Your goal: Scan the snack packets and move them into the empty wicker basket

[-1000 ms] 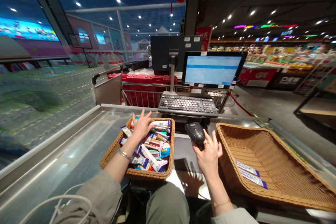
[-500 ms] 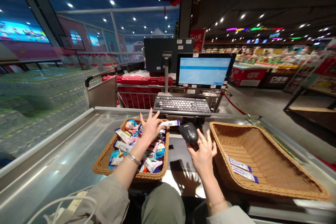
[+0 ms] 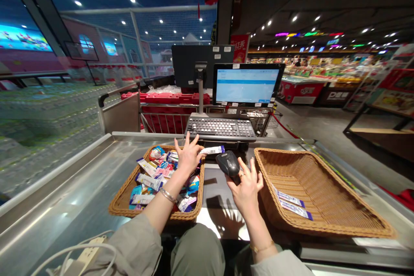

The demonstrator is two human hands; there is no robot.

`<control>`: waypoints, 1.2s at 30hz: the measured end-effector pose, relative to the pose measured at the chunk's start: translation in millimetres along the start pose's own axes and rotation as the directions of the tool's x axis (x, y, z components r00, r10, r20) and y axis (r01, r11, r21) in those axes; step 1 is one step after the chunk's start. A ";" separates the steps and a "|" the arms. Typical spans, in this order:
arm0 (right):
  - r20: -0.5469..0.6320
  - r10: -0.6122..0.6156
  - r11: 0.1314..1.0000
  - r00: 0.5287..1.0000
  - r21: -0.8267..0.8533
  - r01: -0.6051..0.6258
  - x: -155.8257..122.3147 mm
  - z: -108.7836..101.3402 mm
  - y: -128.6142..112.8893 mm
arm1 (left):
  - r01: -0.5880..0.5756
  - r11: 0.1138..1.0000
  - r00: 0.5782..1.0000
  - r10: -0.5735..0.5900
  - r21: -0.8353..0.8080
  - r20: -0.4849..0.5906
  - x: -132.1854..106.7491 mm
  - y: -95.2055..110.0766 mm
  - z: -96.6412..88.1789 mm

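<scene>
black scanner (image 3: 228, 163), white-and-purple bar (image 3: 211, 150), tan woven baskets (image 3: 323, 181), grey sleeves (image 3: 136, 241), blue-and-white screen (image 3: 246, 90)

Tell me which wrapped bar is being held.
The white wrapped bar in the left hand, its purple end near the black scanner; the other visible bars lie in the left basket or right basket.

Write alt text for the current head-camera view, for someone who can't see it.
A person's left hand holds a wrapped bar close to a black scanner in the right hand, over a metal counter. A wicker basket of wrapped packages sits at left; a second basket at right holds two bars. A keyboard and lit monitor stand behind.
</scene>
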State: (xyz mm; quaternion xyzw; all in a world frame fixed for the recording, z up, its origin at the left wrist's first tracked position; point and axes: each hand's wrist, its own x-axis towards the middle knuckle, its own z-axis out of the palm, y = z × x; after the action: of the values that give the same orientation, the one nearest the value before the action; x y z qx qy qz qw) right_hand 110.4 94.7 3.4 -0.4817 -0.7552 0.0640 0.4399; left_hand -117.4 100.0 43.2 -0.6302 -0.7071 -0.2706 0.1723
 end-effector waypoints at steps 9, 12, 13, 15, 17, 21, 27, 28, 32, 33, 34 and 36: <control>0.021 -0.034 0.999 0.999 0.012 0.033 0.2 -3.6 -2.1 | 0.015 1.000 0.999 -0.014 -0.021 0.041 3.1 5.9 -3.1; 0.005 -0.034 0.999 0.999 0.012 0.034 -0.2 -4.2 -2.9 | 0.015 1.000 0.999 -0.014 -0.025 0.044 4.1 7.5 -3.4; -0.004 -0.034 0.999 0.999 0.010 0.034 -0.4 -4.4 -3.1 | 0.016 1.000 0.999 -0.014 -0.025 0.044 4.4 8.1 -3.3; -0.020 -0.032 0.999 0.999 0.006 0.032 -0.8 -5.1 -3.5 | 0.017 1.000 0.999 -0.016 -0.024 0.043 4.8 9.2 -3.1; -0.027 -0.033 0.999 0.999 0.005 0.033 -1.0 -6.4 -3.7 | 0.016 1.000 0.999 -0.015 -0.023 0.038 5.1 10.1 -3.1; -0.005 -0.040 0.999 0.999 0.004 0.040 -1.2 -10.7 -4.0 | 0.010 1.000 1.000 -0.009 -0.018 0.025 6.0 11.3 -4.1; -0.002 -0.063 0.998 0.998 0.004 0.063 -2.5 -14.5 -4.5 | 0.012 1.000 1.000 -0.012 -0.020 0.011 6.7 11.8 -5.8; -0.003 -0.065 0.998 0.998 0.002 0.065 -2.8 -14.6 -4.5 | 0.014 1.000 1.000 -0.014 -0.020 0.006 6.7 11.6 -5.8; -0.005 -0.069 0.998 0.998 -0.015 0.069 -3.9 -15.3 -5.2 | 0.019 1.000 1.000 -0.019 -0.008 -0.010 6.5 10.0 -5.2; -0.005 -0.068 0.997 0.998 -0.020 0.068 -3.9 -15.8 -5.7 | 0.018 1.000 1.000 -0.018 -0.005 -0.011 6.4 9.6 -5.0; -0.004 -0.067 0.997 0.998 -0.024 0.067 -3.8 -16.3 -6.1 | 0.017 1.000 1.000 -0.017 -0.003 -0.012 6.4 9.2 -4.9; -0.009 -0.063 0.997 0.998 -0.036 0.063 -3.5 -17.6 -6.6 | 0.012 1.000 1.000 -0.012 -0.002 -0.011 6.3 8.9 -4.9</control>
State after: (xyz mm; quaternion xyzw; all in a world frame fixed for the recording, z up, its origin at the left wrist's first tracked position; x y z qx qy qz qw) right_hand 119.3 82.7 15.4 -0.4656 -0.7688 0.0342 0.4371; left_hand -110.0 102.6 52.2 -0.6245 -0.7096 -0.2760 0.1739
